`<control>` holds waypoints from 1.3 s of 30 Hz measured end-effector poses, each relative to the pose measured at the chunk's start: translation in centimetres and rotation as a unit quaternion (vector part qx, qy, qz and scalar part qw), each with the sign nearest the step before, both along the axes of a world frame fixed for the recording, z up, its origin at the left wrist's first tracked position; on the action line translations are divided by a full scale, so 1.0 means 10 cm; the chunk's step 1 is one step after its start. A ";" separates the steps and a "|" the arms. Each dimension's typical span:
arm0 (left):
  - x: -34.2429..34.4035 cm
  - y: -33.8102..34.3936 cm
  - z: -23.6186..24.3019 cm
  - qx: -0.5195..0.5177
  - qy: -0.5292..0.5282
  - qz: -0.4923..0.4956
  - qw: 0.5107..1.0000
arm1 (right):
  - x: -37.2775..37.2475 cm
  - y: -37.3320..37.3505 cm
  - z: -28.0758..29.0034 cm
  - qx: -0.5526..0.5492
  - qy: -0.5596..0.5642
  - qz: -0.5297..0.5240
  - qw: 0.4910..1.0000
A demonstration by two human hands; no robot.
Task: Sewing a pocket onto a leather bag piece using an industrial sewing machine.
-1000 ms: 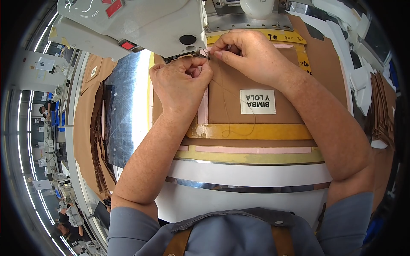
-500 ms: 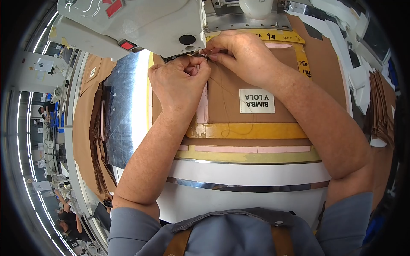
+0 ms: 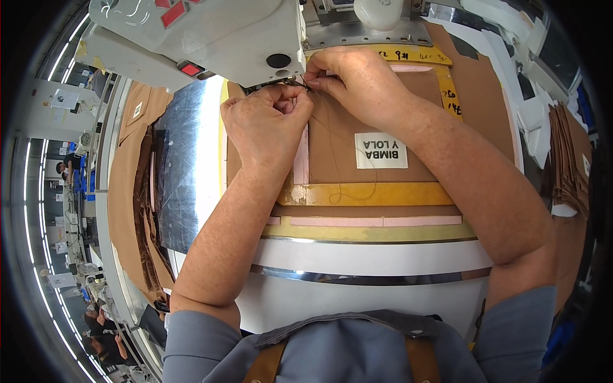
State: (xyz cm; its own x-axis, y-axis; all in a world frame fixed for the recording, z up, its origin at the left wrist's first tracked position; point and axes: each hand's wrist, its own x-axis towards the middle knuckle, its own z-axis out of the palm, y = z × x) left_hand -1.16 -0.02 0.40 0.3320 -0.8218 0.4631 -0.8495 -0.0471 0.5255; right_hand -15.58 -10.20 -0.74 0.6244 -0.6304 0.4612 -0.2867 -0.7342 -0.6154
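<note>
Head cam, now: we see L hand (image 3: pixel 268 124) and R hand (image 3: pixel 351 80) nearly meeting under the machine head (image 3: pixel 214 41), at the top L part of a brown panel (image 3: pixel 341 163). L fingers are curled in, thumb to index; R thumb and index are pinched just beside them. A thin thread (image 3: pixel 334 153) runs up the panel toward both sets of fingertips, but we can't tell if either pinch has it; too small to see, & partly hidden.

What's new vs. a sec ago: R fingertips have edged in closer to L's, nearer the machine head. L hand, panel & thread loop look abt the same. We take that to mean the work in hand is now close fingertip stuff by the machine head, w/ the panel itself left in place.

The panel lies flat, btwn the forearms, w/ a cream label (image 3: pixel 381 151) upside down to us. A yellow frame (image 3: pixel 370 194) borders it, its near bar crossed by the thread's loop; a pink strip (image 3: pixel 301 156) runs up its L side. Far R: a bundle of brown pieces (image 3: pixel 567 166). L, past a shiny metal sheet (image 3: pixel 182 179): more brown pcs. (image 3: pixel 128 198).
</note>
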 end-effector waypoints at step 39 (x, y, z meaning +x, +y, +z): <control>0.03 0.17 0.11 -0.003 -0.048 -0.036 0.998 | -2.22 -1.10 0.48 0.292 -0.484 -0.247 0.787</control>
